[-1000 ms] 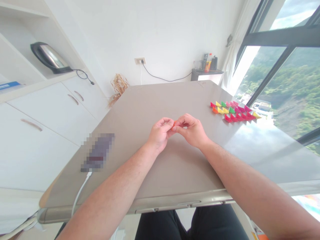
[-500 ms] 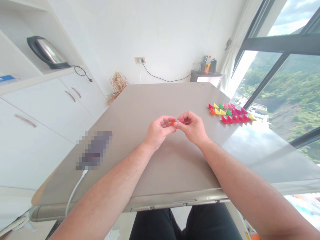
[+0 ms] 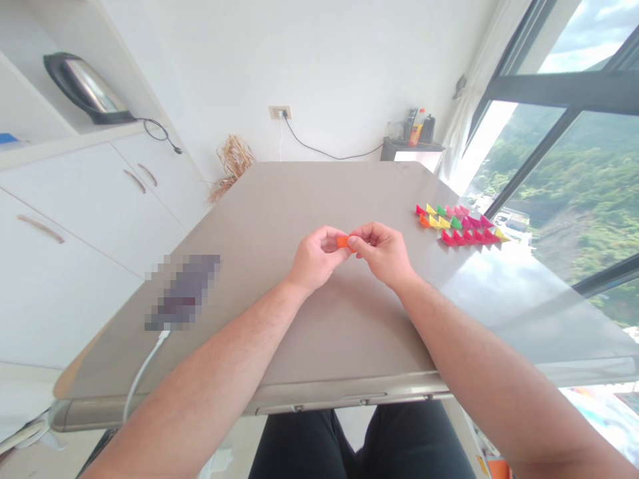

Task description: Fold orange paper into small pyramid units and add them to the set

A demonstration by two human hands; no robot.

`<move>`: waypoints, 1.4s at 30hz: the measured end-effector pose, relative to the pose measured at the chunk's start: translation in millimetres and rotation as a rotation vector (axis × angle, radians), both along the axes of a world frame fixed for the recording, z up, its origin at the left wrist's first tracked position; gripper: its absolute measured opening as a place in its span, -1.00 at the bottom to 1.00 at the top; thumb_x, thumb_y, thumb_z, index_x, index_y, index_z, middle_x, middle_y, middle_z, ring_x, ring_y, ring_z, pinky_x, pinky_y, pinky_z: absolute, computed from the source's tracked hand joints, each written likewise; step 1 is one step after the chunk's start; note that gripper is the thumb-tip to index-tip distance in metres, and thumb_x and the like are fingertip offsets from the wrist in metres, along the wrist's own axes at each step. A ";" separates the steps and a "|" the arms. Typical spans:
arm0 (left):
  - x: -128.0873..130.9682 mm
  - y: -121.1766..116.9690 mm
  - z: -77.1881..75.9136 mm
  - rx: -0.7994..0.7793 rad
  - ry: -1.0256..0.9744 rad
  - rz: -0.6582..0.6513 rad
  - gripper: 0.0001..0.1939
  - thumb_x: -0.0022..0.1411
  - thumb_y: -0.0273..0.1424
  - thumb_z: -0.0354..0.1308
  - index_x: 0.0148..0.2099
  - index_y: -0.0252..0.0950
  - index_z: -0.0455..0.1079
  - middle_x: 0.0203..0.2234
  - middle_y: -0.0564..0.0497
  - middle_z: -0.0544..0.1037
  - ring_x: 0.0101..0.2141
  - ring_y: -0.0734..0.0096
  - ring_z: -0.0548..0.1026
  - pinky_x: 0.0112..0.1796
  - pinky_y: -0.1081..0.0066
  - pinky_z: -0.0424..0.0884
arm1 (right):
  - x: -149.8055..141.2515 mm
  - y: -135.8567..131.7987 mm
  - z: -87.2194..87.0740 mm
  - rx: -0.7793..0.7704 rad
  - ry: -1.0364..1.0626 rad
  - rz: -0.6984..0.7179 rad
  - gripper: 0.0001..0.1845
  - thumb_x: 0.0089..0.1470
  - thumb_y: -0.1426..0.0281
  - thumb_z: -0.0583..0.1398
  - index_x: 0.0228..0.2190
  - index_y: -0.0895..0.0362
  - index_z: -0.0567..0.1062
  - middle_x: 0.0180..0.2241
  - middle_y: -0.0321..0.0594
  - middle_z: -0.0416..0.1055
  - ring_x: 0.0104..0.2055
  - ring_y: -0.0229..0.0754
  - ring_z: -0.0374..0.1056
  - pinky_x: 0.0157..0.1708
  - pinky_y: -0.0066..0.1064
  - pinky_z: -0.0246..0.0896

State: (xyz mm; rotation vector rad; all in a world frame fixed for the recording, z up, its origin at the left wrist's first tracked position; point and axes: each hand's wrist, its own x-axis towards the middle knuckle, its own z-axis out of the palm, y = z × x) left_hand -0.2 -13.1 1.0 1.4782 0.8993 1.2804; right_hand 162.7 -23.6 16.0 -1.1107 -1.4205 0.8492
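Between my two hands is a small piece of folded orange paper [image 3: 343,242], held over the middle of the table [image 3: 309,193]. The fingers and thumb of my left hand [image 3: 317,258] pinch its left side. My right hand [image 3: 383,253] grips the right side, its thumb lying across the paper. Fingers cover much of the piece, so its full shape is hidden. To the right, small folded paper boats [image 3: 466,237] in red, pink, yellow, green and orange stand in rows on the tabletop.
A blurred dark phone-like object [image 3: 187,289] lies at the left, joined to a white cable [image 3: 144,369]. A kettle [image 3: 92,90] sits on the shelf at left. Bottles [image 3: 415,126] stand on a small cabinet behind the table. A window [image 3: 564,153] is at right.
More of the orange paper shows between my hands now, its flat face turned toward me. Both hands stay in nearly the same place. The view has shifted slightly.
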 end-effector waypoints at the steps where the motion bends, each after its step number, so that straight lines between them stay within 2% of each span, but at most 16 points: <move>1: -0.3 0.7 -1.0 0.006 0.010 0.010 -0.71 0.06 -0.26 0.47 -0.23 -0.24 0.50 -0.31 -0.05 0.66 -0.24 0.26 0.61 -0.13 0.22 0.48 | 0.5 0.0 0.2 -0.020 -0.008 0.009 -0.82 -0.03 0.24 0.35 -0.42 0.09 0.58 -0.44 -0.26 0.56 -0.43 -0.22 0.41 -0.39 -0.33 0.32; 6: -2.0 3.2 -3.5 0.013 -0.004 0.026 -0.76 0.06 -0.31 0.46 -0.23 -0.24 0.55 -0.30 -0.08 0.67 -0.25 0.24 0.62 -0.12 0.20 0.49 | 2.5 -0.4 1.6 -0.092 -0.026 0.002 -0.81 -0.05 0.24 0.36 -0.45 0.11 0.58 -0.49 -0.25 0.53 -0.45 -0.22 0.40 -0.44 -0.36 0.31; 15: -2.5 1.7 -0.8 0.029 0.060 0.092 -0.77 0.10 -0.34 0.43 -0.17 -0.23 0.55 -0.26 -0.10 0.67 -0.21 0.20 0.61 -0.07 0.16 0.45 | 5.5 3.6 -0.3 -0.138 0.149 0.029 -0.80 -0.07 0.26 0.37 -0.46 0.12 0.54 -0.51 -0.26 0.52 -0.46 -0.23 0.43 -0.37 -0.33 0.39; 21: -2.0 4.4 1.8 0.018 -0.063 0.220 -0.75 0.04 -0.41 0.43 -0.19 -0.24 0.54 -0.29 -0.05 0.63 -0.24 0.25 0.58 -0.11 0.23 0.47 | 3.4 3.9 -3.7 -0.226 0.025 0.116 -0.84 -0.09 0.32 0.37 -0.46 0.12 0.55 -0.51 -0.24 0.55 -0.45 -0.22 0.44 -0.36 -0.33 0.40; 27: -0.1 2.7 0.7 0.026 -0.036 0.113 -0.69 0.08 -0.37 0.42 -0.10 -0.23 0.51 -0.32 -0.05 0.66 -0.26 0.25 0.60 -0.09 0.20 0.45 | 3.6 4.1 -5.7 -0.189 0.083 0.107 -0.79 -0.12 0.28 0.41 -0.52 0.12 0.52 -0.55 -0.27 0.50 -0.47 -0.23 0.41 -0.38 -0.33 0.37; 32: 1.6 0.7 -1.6 0.021 -0.043 0.134 -0.53 0.09 -0.32 0.43 0.03 -0.17 0.40 -0.31 -0.03 0.67 -0.31 0.29 0.60 -0.17 0.24 0.46 | 1.3 4.4 -5.5 -0.192 0.156 0.082 -0.79 -0.16 0.32 0.41 -0.54 0.12 0.50 -0.56 -0.29 0.48 -0.48 -0.25 0.39 -0.40 -0.35 0.36; 36: 1.9 1.8 -1.8 0.063 -0.040 0.151 -0.69 0.08 -0.29 0.44 -0.20 -0.20 0.41 -0.39 0.03 0.65 -0.41 0.36 0.57 -0.27 0.30 0.46 | -2.1 4.6 -6.6 -0.192 0.179 0.071 -0.80 -0.14 0.33 0.39 -0.55 0.12 0.48 -0.53 -0.27 0.51 -0.48 -0.25 0.40 -0.38 -0.34 0.37; 39: -1.0 4.4 -1.7 0.089 0.027 0.159 -0.76 0.11 -0.26 0.41 -0.28 -0.24 0.45 -0.39 0.00 0.64 -0.40 0.35 0.57 -0.31 0.32 0.47 | 0.1 4.8 -6.6 -0.155 0.133 0.073 -0.80 -0.10 0.31 0.38 -0.39 0.12 0.54 -0.43 -0.24 0.55 -0.42 -0.22 0.44 -0.36 -0.32 0.40; 42: -6.4 6.7 -1.2 0.121 0.094 0.137 -0.78 0.15 -0.24 0.39 -0.25 -0.24 0.49 -0.39 -0.01 0.65 -0.41 0.36 0.57 -0.34 0.34 0.47 | 6.3 4.5 -5.2 -0.022 0.073 0.092 -0.64 -0.07 0.34 0.36 -0.16 0.06 0.54 -0.27 -0.25 0.57 -0.35 -0.21 0.48 -0.35 -0.32 0.40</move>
